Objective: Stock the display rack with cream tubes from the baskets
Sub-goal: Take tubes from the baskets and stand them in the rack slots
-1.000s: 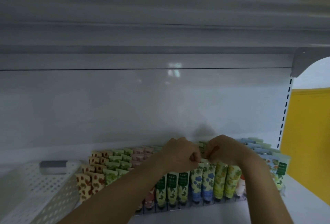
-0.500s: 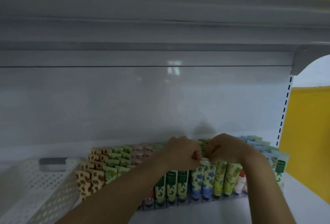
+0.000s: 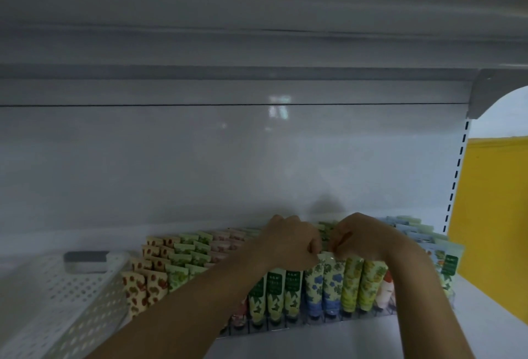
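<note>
White basket [image 3: 71, 301] left of rack [image 3: 354, 319]; left hand [image 3: 288, 241], right hand [image 3: 363, 237] curled close over middle tubes [image 3: 314, 287]; grip cannot tell.

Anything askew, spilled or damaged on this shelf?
Only one thing: the pale tube with a dark green label at the right end of the clear plastic display rack leans outward, unlike the upright rows. No spills or damage visible.

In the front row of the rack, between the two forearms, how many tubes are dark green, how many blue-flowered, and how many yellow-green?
Dark green tubes: 3
Blue-flowered tubes: 2
Yellow-green tubes: 2
Total: 7
</note>
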The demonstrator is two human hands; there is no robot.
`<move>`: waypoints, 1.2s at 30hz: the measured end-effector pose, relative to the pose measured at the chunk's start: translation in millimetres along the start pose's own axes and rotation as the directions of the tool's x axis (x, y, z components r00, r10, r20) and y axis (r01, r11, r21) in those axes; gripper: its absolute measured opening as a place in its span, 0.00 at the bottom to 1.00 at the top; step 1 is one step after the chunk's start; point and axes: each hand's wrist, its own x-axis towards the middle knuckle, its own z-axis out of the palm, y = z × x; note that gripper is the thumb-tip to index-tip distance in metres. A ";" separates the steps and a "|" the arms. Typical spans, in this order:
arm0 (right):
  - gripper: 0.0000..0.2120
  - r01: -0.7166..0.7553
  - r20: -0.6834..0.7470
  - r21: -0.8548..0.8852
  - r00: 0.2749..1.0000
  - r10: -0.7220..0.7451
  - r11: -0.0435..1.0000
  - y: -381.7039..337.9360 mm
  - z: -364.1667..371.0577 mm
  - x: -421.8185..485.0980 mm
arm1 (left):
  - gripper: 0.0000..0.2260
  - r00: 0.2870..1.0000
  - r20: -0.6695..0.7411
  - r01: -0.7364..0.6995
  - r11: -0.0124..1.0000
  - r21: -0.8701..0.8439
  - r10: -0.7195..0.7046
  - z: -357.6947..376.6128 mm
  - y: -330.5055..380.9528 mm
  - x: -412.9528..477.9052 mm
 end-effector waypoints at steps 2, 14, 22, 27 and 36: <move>0.15 0.000 -0.005 0.006 1.000 0.000 1.000 0.1 -0.1 -0.5 | 0.09 1.000 0.001 0.003 1.000 -0.007 -0.003 -0.6 1.9 0.0; 0.07 -0.018 0.002 -0.011 1.000 0.018 1.000 3.1 -0.5 -1.0 | 0.10 1.000 0.021 0.013 0.999 -0.035 -0.012 -0.3 -0.7 -0.9; 0.09 -0.025 -0.008 -0.024 1.000 0.024 0.999 3.1 0.3 0.4 | 0.10 0.999 0.033 0.010 0.999 -0.034 -0.008 -2.2 1.0 -0.4; 0.09 0.003 -0.006 -0.019 1.000 -0.003 1.000 3.1 -1.3 -1.0 | 0.08 1.000 0.001 0.014 0.999 -0.048 -0.014 -3.2 -0.9 -1.1; 0.05 0.063 -0.304 0.166 0.953 -0.009 0.984 20.9 -7.0 2.9 | 0.13 0.994 -0.106 0.022 0.996 -0.082 -0.031 0.4 -8.7 0.4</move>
